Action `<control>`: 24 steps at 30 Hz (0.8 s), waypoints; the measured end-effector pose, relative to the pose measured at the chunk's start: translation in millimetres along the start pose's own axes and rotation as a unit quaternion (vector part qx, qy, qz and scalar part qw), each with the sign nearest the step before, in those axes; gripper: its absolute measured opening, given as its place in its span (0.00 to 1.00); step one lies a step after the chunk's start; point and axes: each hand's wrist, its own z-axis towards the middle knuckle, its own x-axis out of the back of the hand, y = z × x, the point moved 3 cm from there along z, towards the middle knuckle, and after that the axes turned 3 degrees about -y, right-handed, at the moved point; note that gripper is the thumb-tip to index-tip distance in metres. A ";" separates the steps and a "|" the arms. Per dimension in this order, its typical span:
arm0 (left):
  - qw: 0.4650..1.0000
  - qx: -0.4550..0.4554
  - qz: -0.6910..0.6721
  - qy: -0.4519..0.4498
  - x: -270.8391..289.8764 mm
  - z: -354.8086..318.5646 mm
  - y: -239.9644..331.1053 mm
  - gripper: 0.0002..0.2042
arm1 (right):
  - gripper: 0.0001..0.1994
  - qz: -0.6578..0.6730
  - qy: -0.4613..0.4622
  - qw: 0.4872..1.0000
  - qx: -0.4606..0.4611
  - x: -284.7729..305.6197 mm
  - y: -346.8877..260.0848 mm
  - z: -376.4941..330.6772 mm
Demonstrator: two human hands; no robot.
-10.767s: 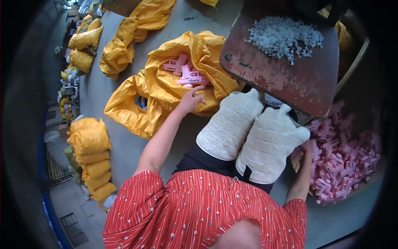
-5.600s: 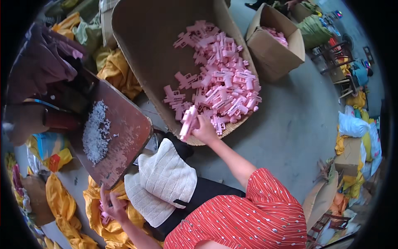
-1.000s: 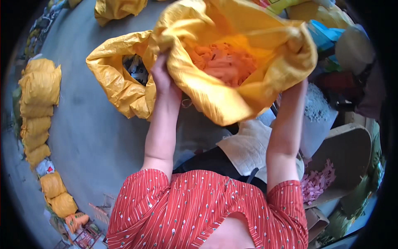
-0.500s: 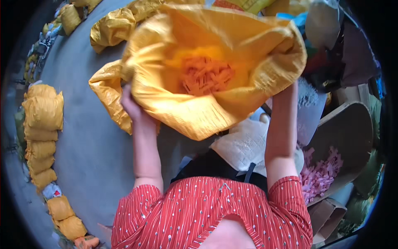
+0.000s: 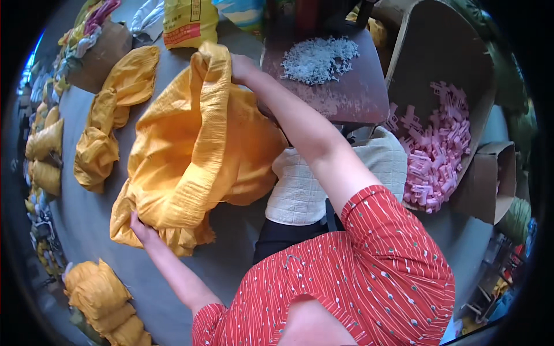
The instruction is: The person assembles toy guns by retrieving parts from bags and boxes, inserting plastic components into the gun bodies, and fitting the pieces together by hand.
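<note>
I see bright, even daylight with soft shadows and no strong glare; the centre is sharp, while fisheye bending and a black vignette crowd the rim.

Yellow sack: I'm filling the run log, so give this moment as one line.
left hand: grips lower edge of yellow sack | right hand: grips its top edge | sack: stretched between the hands | pink parts: in bin to the right
</note>
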 end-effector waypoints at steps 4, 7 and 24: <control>0.989 0.074 0.123 -0.031 13.8 -39.4 8.3 0.14 | 0.18 -0.349 -0.022 0.937 0.001 68.3 1.6 -51.7; 0.883 0.152 0.438 -0.071 45.7 -51.7 29.7 0.15 | 0.16 -0.307 0.011 0.947 0.095 149.6 -8.6 -100.9; 0.556 -0.055 0.736 -0.383 -251.2 -110.0 -167.1 0.30 | 0.39 0.178 0.103 0.955 -0.215 363.9 129.2 -263.2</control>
